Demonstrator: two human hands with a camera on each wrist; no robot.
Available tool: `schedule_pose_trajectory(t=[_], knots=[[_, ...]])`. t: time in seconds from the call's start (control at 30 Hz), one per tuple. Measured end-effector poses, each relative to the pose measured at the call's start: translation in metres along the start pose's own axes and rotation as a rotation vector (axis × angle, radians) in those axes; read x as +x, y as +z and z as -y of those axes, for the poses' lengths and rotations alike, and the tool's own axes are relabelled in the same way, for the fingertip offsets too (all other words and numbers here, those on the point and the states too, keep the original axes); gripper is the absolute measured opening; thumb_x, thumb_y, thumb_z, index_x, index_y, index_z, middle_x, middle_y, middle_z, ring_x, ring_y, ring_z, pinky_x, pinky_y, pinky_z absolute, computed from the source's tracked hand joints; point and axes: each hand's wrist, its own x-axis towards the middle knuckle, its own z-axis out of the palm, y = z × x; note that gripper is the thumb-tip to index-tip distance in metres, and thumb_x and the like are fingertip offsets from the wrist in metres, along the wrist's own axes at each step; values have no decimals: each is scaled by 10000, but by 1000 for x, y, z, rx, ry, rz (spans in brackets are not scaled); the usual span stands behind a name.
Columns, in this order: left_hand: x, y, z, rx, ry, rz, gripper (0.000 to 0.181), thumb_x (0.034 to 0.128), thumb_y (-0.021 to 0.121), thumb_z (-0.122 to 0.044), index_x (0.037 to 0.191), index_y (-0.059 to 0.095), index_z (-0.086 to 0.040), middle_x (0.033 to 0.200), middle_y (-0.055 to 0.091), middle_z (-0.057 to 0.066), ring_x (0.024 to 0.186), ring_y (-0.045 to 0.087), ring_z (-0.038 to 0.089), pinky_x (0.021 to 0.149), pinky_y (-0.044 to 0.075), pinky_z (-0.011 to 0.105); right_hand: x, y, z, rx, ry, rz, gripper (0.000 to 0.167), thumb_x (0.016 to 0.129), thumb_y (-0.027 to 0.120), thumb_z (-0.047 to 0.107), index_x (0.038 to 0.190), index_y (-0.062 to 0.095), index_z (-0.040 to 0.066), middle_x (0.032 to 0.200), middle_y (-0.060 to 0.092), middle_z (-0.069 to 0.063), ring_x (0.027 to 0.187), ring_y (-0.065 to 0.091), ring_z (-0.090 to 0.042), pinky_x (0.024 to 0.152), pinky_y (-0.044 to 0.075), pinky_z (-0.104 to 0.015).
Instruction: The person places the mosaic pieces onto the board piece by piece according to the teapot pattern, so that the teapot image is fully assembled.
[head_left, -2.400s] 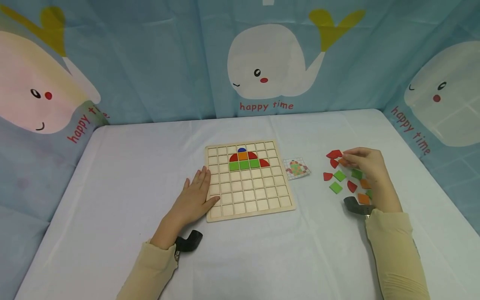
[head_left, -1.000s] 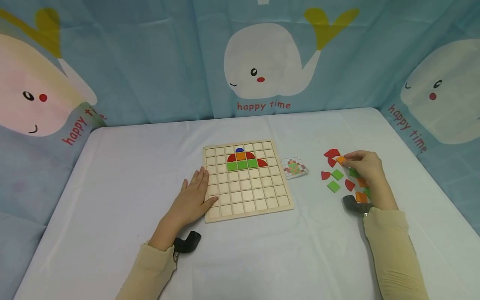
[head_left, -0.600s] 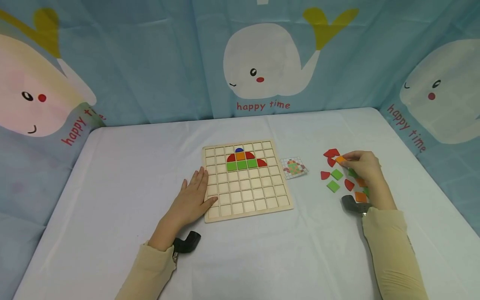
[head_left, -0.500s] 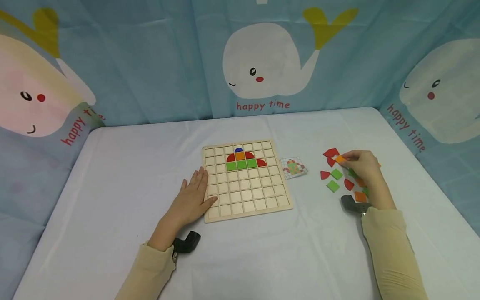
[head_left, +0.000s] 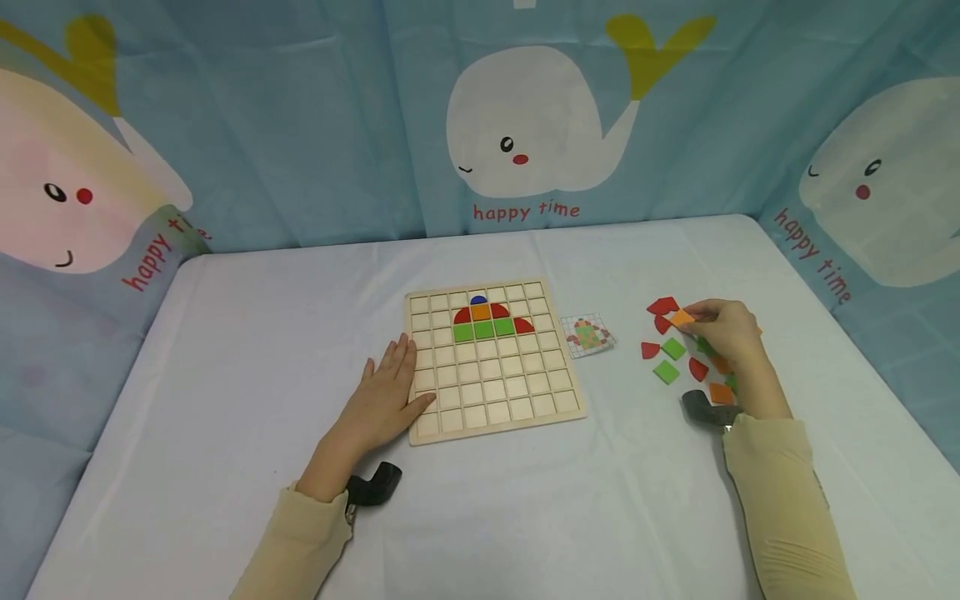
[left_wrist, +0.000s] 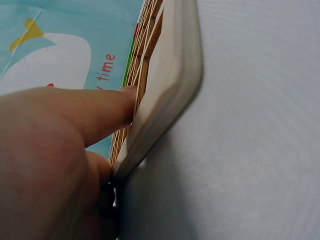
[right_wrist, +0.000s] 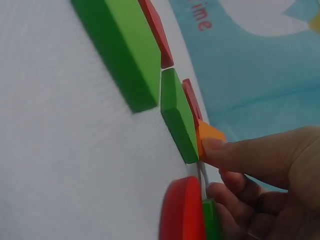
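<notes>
My left hand point(head_left: 386, 396) lies along the left edge of a wooden grid board point(head_left: 502, 392), fingers straight and thumb over the rim; in the left wrist view the thumb point(left_wrist: 107, 112) touches the board's edge. On the board sit a blue half-round, an orange square, three green squares point(head_left: 484, 329) and several red curved tiles point(head_left: 523, 325). Over the loose tiles, my right hand point(head_left: 726, 329) pinches an orange square tile point(head_left: 682, 318) between thumb and fingertips. The right wrist view shows that orange tile point(right_wrist: 210, 134) beside a green tile point(right_wrist: 178, 116).
A small pattern card point(head_left: 588, 335) lies right of the board. Loose red point(head_left: 698, 369), green point(head_left: 666, 372) and orange tiles point(head_left: 721, 393) are scattered around the right hand, some partly hidden by it. A blue whale-print curtain point(head_left: 337, 125) hangs behind the white-covered table point(head_left: 300, 300).
The orange tile, mostly hidden by the right hand at first, now shows more fully at its fingertips. Another orange edge has come into sight beyond that hand. The left hand stays on the board.
</notes>
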Motion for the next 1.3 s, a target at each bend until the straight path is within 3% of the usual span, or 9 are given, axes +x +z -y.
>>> schedule_pose_trajectory(t=[0.3, 0.57, 0.73, 0.8, 0.87, 0.97, 1.13, 1.3], knots=[[-1, 1, 0, -5, 2, -9, 791, 953, 518, -364, 1459, 128, 102, 1541, 72, 233, 1417, 75, 373, 1093, 90, 592, -2, -4, 1, -16, -44, 0, 333, 941, 570, 208, 1138, 613, -57, 1158, 552, -268, 988, 451, -359, 756, 429, -367], [-2, 0, 0, -7, 7, -15, 788, 951, 525, -351, 1457, 132, 108, 1539, 78, 239, 1415, 80, 378, 1090, 92, 598, -8, -12, 6, 84, 23, 61, 436, 916, 591, 377, 1151, 595, 9, 1151, 535, -173, 993, 450, -302, 693, 430, -278], [-1, 1, 0, -5, 2, -8, 792, 953, 517, -362, 1460, 124, 102, 1542, 72, 232, 1418, 73, 369, 1093, 87, 592, -5, -14, 0, 198, -4, 31, 492, 861, 653, 453, 1099, 618, 23, 1074, 582, -82, 932, 519, -210, 844, 402, -403], [-1, 0, 0, -6, 0, -5, 793, 954, 514, -369, 1461, 124, 98, 1544, 68, 227, 1420, 69, 364, 1095, 85, 589, -2, -13, -2, 232, -11, 11, 507, 830, 670, 497, 1068, 634, 51, 1026, 596, -27, 877, 555, -150, 871, 385, -396], [-1, 0, 0, -7, -1, -6, 792, 953, 517, -368, 1460, 129, 100, 1543, 71, 230, 1420, 72, 365, 1093, 87, 592, 1, -12, -3, 239, -11, -5, 513, 802, 680, 534, 1046, 647, 84, 972, 604, 42, 820, 575, -88, 834, 422, -316], [-1, 0, 0, -8, -1, -6, 791, 952, 518, -367, 1459, 133, 102, 1543, 73, 230, 1420, 71, 366, 1093, 88, 592, -1, -13, 2, 266, 0, -4, 497, 805, 678, 529, 1051, 645, 99, 925, 609, 100, 809, 582, -69, 740, 414, -252], [0, 2, 1, -4, -2, -6, 793, 952, 517, -371, 1460, 132, 101, 1544, 71, 227, 1420, 71, 366, 1094, 90, 589, -11, -13, 19, 349, 28, 4, 411, 839, 680, 447, 1056, 650, 100, 906, 636, 112, 809, 607, -78, 789, 419, -314], [-1, 1, 0, -6, 2, -13, 793, 950, 521, -363, 1459, 132, 104, 1544, 74, 228, 1418, 76, 371, 1091, 91, 594, -21, -10, 34, 440, -37, -6, 295, 852, 694, 362, 991, 665, 103, 883, 637, 114, 752, 647, -46, 755, 471, -161]])
